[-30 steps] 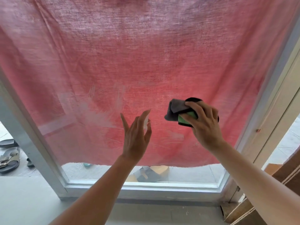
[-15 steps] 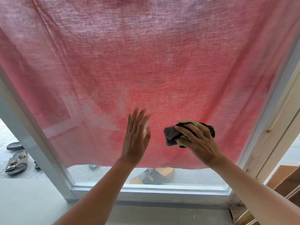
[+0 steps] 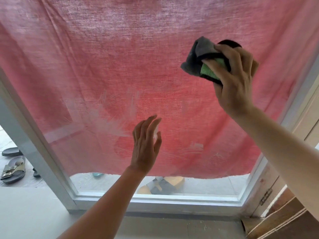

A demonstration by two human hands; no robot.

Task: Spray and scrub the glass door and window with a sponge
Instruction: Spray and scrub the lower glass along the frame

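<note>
A glass door pane [image 3: 107, 183] in a pale frame [image 3: 155, 202] fills the view, with a red curtain [image 3: 120, 57] hanging behind it. White smears streak the glass left of centre [image 3: 110, 125]. My right hand [image 3: 236, 78] grips a green sponge [image 3: 209, 69] wrapped with a grey cloth [image 3: 196, 56] and holds it against the upper right of the pane. My left hand [image 3: 146, 145] has straight fingers laid flat on the lower middle of the glass.
Sandals [image 3: 12, 168] lie on the floor outside at the left. More footwear [image 3: 164, 185] shows through the glass under the curtain's hem. A wooden door edge with a hinge [image 3: 265, 197] stands at the right. Pale floor [image 3: 31, 213] lies below the frame.
My right hand has carried the sponge and cloth up and to the right across the glass. The left hand has stayed flat on the pane at about the same spot.
</note>
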